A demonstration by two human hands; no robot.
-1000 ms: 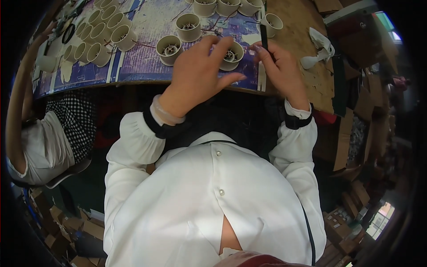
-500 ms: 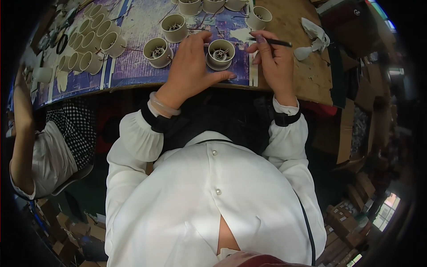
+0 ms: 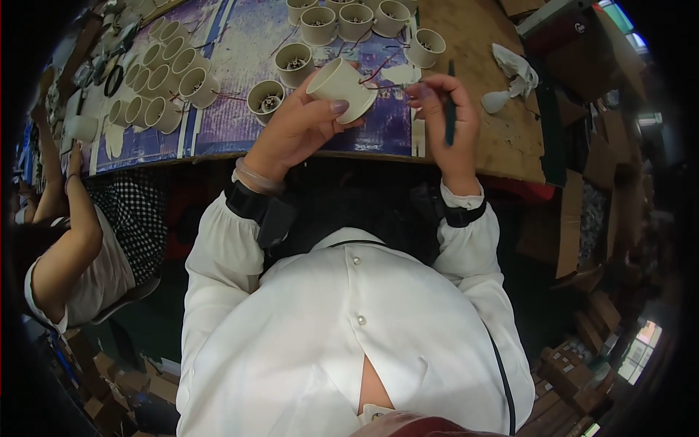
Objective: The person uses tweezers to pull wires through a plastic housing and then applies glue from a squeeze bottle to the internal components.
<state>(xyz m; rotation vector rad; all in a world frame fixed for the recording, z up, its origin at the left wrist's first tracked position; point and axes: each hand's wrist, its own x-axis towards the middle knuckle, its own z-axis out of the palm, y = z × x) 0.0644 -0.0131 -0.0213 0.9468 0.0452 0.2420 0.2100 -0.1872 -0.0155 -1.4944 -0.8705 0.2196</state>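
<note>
Off-white and open-mouthed, a cup (image 3: 346, 95) is tilted on its side in a worker's left hand (image 3: 295, 122), raised just above the near part of a table (image 3: 484, 142). The left thumb lies along the cup's wall while the fingers support it from beneath, its mouth facing the upper left. Thin dark-red wires (image 3: 376, 72) trail from its base end toward the right. The right hand (image 3: 461, 130) grips a slim dark tool (image 3: 450, 125), which stands nearly upright across the fingers; its thumb and fingertips come together close to the wire ends, though whether they pinch a wire cannot be told.

Just left of the left hand sits an upright cup (image 3: 263, 103) with metal parts inside, and beyond it a similar cup (image 3: 294, 65). More cups (image 3: 355, 28) crowd the far edge of the view, and a lone cup (image 3: 427, 51) stands near the right edge of a worn blue-purple sheet (image 3: 237, 62) covering part of the table. Another group of cups (image 3: 162, 81) is gathered to the left, near a black ring (image 3: 113, 81).

On the brown surface to the right, a crumpled white cloth or paper (image 3: 515, 64) lies beside a rounded white piece (image 3: 496, 102). At far left, a co-worker's arm (image 3: 81, 218) reaches toward the table.
</note>
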